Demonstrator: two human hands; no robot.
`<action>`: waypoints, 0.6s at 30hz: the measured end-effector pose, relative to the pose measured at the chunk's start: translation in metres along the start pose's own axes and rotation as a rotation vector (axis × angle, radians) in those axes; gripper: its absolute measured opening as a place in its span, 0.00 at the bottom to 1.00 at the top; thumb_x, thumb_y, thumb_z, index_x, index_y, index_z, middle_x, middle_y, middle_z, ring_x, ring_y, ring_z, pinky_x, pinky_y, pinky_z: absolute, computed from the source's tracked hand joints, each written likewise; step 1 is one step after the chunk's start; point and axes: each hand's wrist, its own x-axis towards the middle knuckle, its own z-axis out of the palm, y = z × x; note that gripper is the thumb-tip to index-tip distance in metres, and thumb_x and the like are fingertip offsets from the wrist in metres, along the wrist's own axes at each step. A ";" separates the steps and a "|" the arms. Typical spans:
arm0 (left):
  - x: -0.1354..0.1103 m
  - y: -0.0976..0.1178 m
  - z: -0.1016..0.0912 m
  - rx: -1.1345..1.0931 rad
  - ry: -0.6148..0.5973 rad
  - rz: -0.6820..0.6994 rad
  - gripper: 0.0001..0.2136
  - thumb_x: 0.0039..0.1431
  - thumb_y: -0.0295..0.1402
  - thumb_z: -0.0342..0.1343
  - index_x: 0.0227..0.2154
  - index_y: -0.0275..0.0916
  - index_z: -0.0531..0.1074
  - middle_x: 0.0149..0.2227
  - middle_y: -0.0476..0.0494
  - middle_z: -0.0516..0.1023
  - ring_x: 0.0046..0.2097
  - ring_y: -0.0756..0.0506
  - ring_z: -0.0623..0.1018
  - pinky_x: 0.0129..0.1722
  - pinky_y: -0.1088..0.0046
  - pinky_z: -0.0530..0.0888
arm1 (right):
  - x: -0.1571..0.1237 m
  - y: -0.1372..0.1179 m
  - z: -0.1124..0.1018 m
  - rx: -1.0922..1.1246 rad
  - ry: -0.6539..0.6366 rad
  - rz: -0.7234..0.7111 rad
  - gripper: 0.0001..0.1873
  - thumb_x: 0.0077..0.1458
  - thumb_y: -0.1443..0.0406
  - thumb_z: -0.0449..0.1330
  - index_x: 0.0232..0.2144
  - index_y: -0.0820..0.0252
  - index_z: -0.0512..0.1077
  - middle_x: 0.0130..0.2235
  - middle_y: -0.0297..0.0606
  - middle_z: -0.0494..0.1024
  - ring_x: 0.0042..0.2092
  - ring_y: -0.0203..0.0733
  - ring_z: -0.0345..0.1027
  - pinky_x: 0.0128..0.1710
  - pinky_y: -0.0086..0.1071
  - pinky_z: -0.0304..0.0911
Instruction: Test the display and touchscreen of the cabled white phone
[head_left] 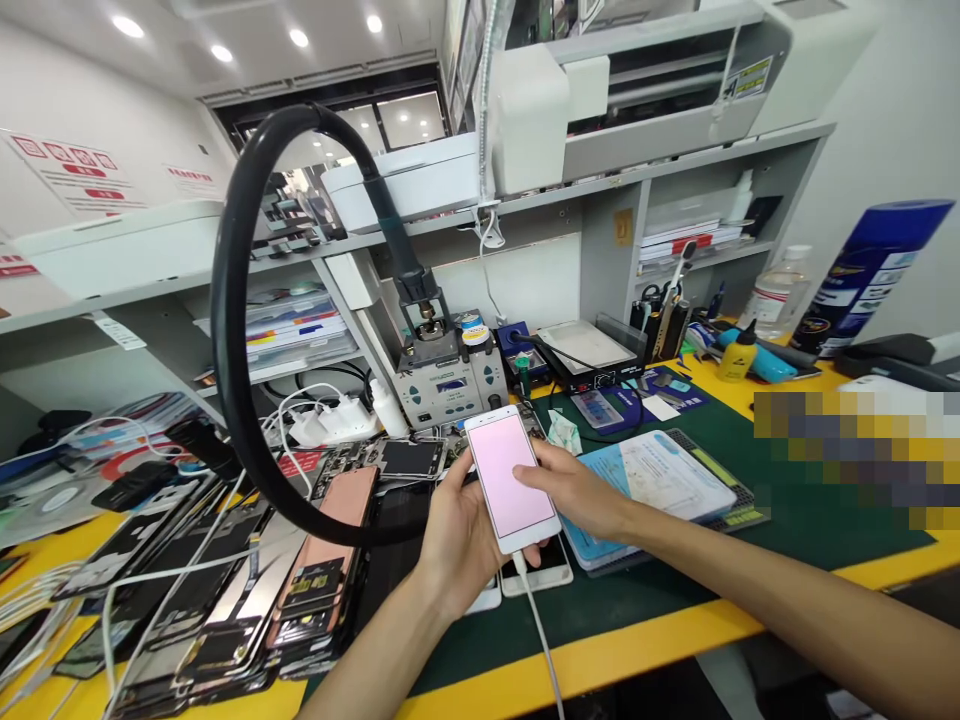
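Note:
A white smartphone (504, 485) with a plain pale pink screen is held up over the green mat, tilted slightly. My left hand (456, 535) is closed around its left side and back. On the right edge, my right hand (581, 492) also grips the phone, with its thumb lying on the screen. A white charging cable (538, 630) is plugged into the bottom end and runs down past the table edge. Beneath my hands, another white phone (553, 578) lies on the mat, partly covered.
Stacked phone parts (225, 600) crowd the left. A thick black hose (225, 290) loops up from a soldering-type station (450, 390). A blue plastic case (600, 535) lies right of my hands on the green mat (720, 600). Bottles, including a yellow one (739, 355), stand at back right.

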 end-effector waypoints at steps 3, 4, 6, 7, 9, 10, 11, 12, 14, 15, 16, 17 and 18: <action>0.000 0.000 0.001 0.013 0.025 0.001 0.28 0.63 0.51 0.45 0.51 0.30 0.71 0.36 0.34 0.78 0.36 0.40 0.78 0.30 0.67 0.75 | -0.001 -0.001 0.001 -0.043 -0.042 0.006 0.23 0.57 0.55 0.58 0.52 0.59 0.63 0.29 0.34 0.76 0.23 0.38 0.68 0.20 0.29 0.62; 0.000 0.000 0.001 0.017 0.036 0.004 0.27 0.63 0.50 0.45 0.51 0.30 0.71 0.35 0.34 0.78 0.35 0.40 0.78 0.29 0.67 0.75 | -0.002 -0.001 0.002 -0.046 -0.057 0.004 0.23 0.57 0.55 0.57 0.51 0.59 0.62 0.29 0.34 0.76 0.22 0.37 0.68 0.19 0.29 0.62; -0.001 0.001 0.002 0.025 0.054 0.011 0.26 0.63 0.48 0.46 0.50 0.30 0.71 0.35 0.35 0.78 0.35 0.41 0.78 0.29 0.68 0.75 | -0.004 -0.003 0.002 -0.053 -0.066 -0.013 0.21 0.58 0.55 0.57 0.50 0.58 0.63 0.29 0.34 0.75 0.22 0.37 0.68 0.20 0.29 0.63; -0.001 0.001 0.003 0.031 0.060 0.014 0.25 0.63 0.48 0.47 0.50 0.30 0.71 0.34 0.35 0.78 0.34 0.41 0.78 0.29 0.68 0.75 | -0.004 -0.004 0.002 -0.062 -0.062 -0.020 0.21 0.57 0.55 0.58 0.49 0.58 0.63 0.29 0.34 0.75 0.23 0.38 0.69 0.20 0.29 0.63; -0.002 0.001 0.003 0.042 0.072 0.019 0.24 0.63 0.47 0.48 0.50 0.30 0.71 0.34 0.36 0.78 0.34 0.41 0.78 0.28 0.68 0.75 | -0.005 -0.005 0.001 -0.074 -0.054 -0.028 0.20 0.57 0.56 0.58 0.48 0.58 0.64 0.30 0.35 0.76 0.25 0.38 0.70 0.21 0.29 0.64; -0.003 0.001 0.004 0.044 0.076 0.021 0.24 0.63 0.47 0.48 0.50 0.30 0.71 0.34 0.36 0.78 0.34 0.41 0.78 0.28 0.68 0.75 | -0.005 -0.005 0.001 -0.073 -0.052 -0.028 0.20 0.56 0.56 0.59 0.48 0.58 0.65 0.31 0.35 0.76 0.26 0.39 0.70 0.21 0.29 0.64; -0.003 0.000 0.004 0.045 0.080 0.022 0.24 0.63 0.46 0.47 0.50 0.30 0.71 0.34 0.36 0.78 0.34 0.41 0.78 0.27 0.68 0.75 | -0.005 -0.004 0.000 -0.068 -0.052 -0.027 0.20 0.56 0.56 0.59 0.48 0.57 0.65 0.32 0.36 0.76 0.27 0.39 0.70 0.21 0.29 0.64; -0.003 0.000 0.004 0.043 0.082 0.020 0.24 0.63 0.46 0.47 0.50 0.30 0.71 0.34 0.36 0.78 0.34 0.41 0.78 0.27 0.68 0.75 | -0.005 -0.004 0.000 -0.062 -0.052 -0.027 0.20 0.56 0.57 0.59 0.48 0.57 0.65 0.33 0.36 0.76 0.28 0.39 0.71 0.22 0.29 0.65; -0.003 0.000 0.005 0.037 0.085 0.017 0.25 0.64 0.47 0.46 0.51 0.30 0.70 0.34 0.35 0.78 0.34 0.41 0.78 0.27 0.68 0.75 | -0.004 -0.003 -0.001 -0.047 -0.056 -0.032 0.19 0.55 0.58 0.60 0.48 0.57 0.65 0.34 0.36 0.76 0.29 0.40 0.71 0.22 0.30 0.66; -0.003 0.000 0.005 0.035 0.086 0.015 0.25 0.64 0.47 0.46 0.51 0.30 0.70 0.34 0.35 0.78 0.34 0.41 0.78 0.27 0.68 0.75 | -0.004 -0.002 -0.002 -0.044 -0.058 -0.036 0.19 0.55 0.59 0.60 0.48 0.57 0.65 0.35 0.36 0.76 0.29 0.40 0.71 0.23 0.30 0.66; -0.003 0.000 0.005 0.033 0.087 0.014 0.26 0.64 0.48 0.45 0.51 0.29 0.70 0.34 0.35 0.78 0.34 0.41 0.78 0.27 0.68 0.75 | -0.004 -0.002 -0.002 -0.043 -0.059 -0.041 0.19 0.55 0.59 0.60 0.48 0.57 0.65 0.36 0.37 0.75 0.29 0.40 0.71 0.23 0.30 0.66; -0.003 -0.001 0.005 0.034 0.087 0.014 0.26 0.64 0.48 0.45 0.52 0.29 0.70 0.35 0.34 0.78 0.34 0.40 0.78 0.27 0.68 0.75 | -0.004 -0.002 -0.003 -0.041 -0.058 -0.048 0.18 0.55 0.60 0.60 0.48 0.57 0.65 0.36 0.37 0.75 0.30 0.40 0.71 0.23 0.30 0.66; -0.002 -0.001 0.005 0.035 0.086 0.014 0.27 0.63 0.49 0.45 0.52 0.29 0.70 0.35 0.34 0.78 0.34 0.40 0.78 0.27 0.67 0.75 | -0.004 -0.002 -0.003 -0.036 -0.057 -0.051 0.18 0.55 0.61 0.59 0.48 0.58 0.65 0.35 0.37 0.75 0.30 0.40 0.71 0.23 0.29 0.66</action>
